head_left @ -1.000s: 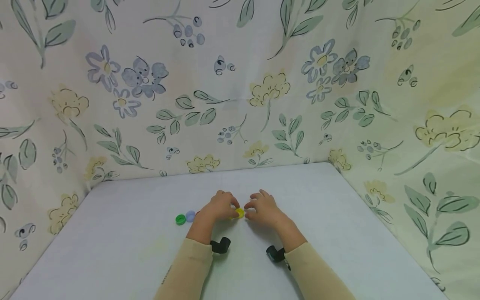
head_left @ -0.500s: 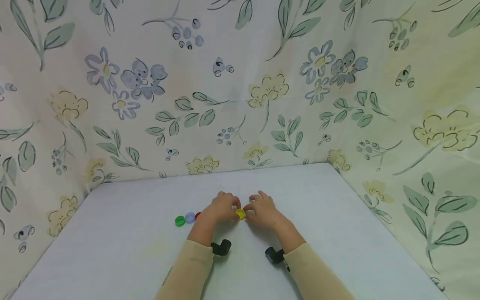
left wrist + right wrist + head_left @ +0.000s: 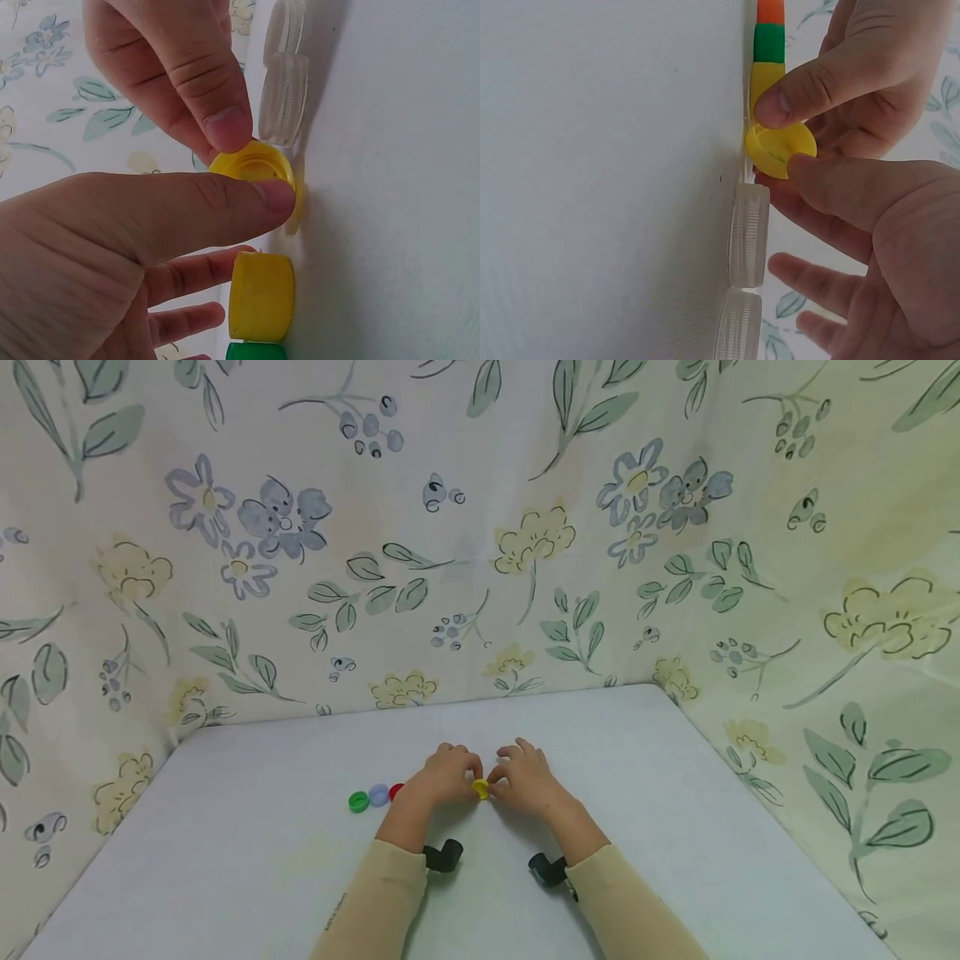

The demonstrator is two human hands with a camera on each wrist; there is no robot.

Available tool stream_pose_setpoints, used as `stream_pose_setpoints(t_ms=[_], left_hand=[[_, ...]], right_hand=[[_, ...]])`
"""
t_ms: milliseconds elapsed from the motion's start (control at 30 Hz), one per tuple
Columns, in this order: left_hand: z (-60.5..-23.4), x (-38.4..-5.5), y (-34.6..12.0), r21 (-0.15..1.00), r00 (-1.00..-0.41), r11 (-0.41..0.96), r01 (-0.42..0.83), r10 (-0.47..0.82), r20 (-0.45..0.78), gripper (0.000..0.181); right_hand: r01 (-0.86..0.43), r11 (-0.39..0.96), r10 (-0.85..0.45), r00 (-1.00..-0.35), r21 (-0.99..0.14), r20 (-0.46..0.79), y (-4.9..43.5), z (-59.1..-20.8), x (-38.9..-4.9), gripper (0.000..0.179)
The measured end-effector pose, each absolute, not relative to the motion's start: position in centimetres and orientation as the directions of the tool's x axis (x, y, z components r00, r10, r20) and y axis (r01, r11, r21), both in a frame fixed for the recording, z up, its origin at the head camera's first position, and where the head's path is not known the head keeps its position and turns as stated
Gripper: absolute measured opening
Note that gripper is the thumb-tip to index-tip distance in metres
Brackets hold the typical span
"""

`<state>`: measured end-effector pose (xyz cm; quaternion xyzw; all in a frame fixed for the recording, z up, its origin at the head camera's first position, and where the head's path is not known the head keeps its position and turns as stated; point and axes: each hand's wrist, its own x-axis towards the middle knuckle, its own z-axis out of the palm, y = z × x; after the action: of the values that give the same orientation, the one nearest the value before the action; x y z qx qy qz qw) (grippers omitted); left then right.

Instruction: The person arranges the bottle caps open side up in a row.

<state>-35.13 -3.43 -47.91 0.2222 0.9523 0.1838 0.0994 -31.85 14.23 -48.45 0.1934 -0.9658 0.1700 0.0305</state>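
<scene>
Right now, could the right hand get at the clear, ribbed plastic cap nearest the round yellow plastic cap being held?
Probably yes: the clear cap sits close by the right hand, nothing visible between them, though that hand would likely have to release the held yellow cap first.

Dark lettering (image 3: 336, 912) along the left sleeve (image 3: 377, 897), too small to read, no legible text elsewhere

White table (image 3: 247, 860), caps (image 3: 379, 794) in line

2 hands (image 3: 450, 774) (image 3: 525, 779), 2 yellow caps (image 3: 262, 296) (image 3: 781, 145) and 2 clear caps (image 3: 284, 97) (image 3: 286, 31) show.
</scene>
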Motion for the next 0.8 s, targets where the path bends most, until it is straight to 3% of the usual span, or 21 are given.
stream_pose_setpoints(t_ms=[367, 800], left_hand=[[-47.1, -34.8, -4.3, 0.489, -0.889, 0.797, 0.354, 0.449, -0.090, 0.007], [-46.8, -34.9, -4.6, 0.484, -0.879, 0.777, 0.404, 0.477, -0.032, 0.005]], right_hand=[[-0.350, 0.864, -0.329, -0.936, -0.362, 0.122, 14.3, -48.2, -31.6, 0.013], [-0.297, 0.881, -0.267, -0.955, -0.368, 0.131, 14.5, -48.5, -32.2, 0.005]])
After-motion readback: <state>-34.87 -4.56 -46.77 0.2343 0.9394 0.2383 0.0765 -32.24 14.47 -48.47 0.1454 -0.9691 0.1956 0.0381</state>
